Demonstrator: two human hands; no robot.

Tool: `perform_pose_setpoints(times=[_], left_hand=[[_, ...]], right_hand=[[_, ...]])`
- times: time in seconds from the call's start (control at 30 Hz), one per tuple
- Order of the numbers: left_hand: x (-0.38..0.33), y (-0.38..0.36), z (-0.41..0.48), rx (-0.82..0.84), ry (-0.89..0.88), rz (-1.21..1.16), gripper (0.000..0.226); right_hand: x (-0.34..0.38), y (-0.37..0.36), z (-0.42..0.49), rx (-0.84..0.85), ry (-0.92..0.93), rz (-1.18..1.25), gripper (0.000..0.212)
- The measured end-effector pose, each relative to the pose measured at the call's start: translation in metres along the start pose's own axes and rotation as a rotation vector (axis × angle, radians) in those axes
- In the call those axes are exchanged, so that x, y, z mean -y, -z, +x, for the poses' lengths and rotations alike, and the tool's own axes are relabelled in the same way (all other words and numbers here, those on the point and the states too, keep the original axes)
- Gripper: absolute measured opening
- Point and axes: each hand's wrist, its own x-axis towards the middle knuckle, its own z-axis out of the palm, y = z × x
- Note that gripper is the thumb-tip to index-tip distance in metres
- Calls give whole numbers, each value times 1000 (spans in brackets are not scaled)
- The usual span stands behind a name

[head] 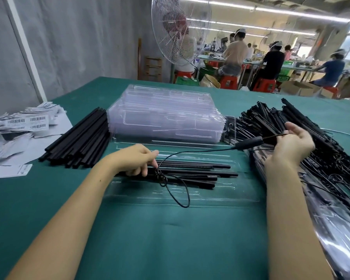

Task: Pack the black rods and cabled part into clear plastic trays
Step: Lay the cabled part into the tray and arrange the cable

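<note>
Your left hand (135, 161) pinches the cable (200, 151) just above its coil, over the left end of the rods (192, 172) in the open tray (240, 196). Your right hand (291, 147) holds the cable's other end, up and right of the tray, in front of the parts pile (271, 118). The cable spans both hands. Its inline block (250, 142) sits near the right hand, and a loop droops over the tray's near side. Rods lie side by side in the tray. Right fingertips face away, so the exact grip is hard to read. Tray edges barely show against the table (150, 239). Spare rods (79, 142) left, tray stack (166, 114) far.
</note>
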Motion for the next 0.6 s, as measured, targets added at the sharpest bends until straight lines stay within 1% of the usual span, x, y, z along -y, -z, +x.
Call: perform_pose_setpoints(times=[0.07, 0.13, 0.2, 0.27, 0.3, 0.37, 0.43, 0.53, 0.6], left_hand=[[-8, -1, -5, 60, 40, 28, 54], [-15, -4, -7, 66, 37, 53, 54], [-19, -8, -8, 60, 25, 91, 47], [-22, -14, -8, 71, 30, 158, 43], [-22, -16, -8, 72, 29, 173, 41], [-22, -21, -6, 35, -3, 131, 34], [-23, -24, -5, -14, -57, 22, 26], [-23, -23, -3, 1, -123, -202, 21], [-19, -17, -4, -20, -179, -275, 16]], right_hand=[[-1, 4, 0, -4, 214, -348, 56], [-2, 8, 1, 88, 322, -648, 55], [-4, 10, -1, 235, 298, -1017, 48], [-5, 10, -7, 383, 225, -1301, 38], [-5, 9, -12, 429, 210, -1371, 36], [-6, 4, -19, 442, 252, -1418, 34], [-4, -1, -27, 426, 319, -1449, 37], [1, -3, -36, 473, 279, -1447, 44], [4, -1, -36, 486, 297, -1420, 40]])
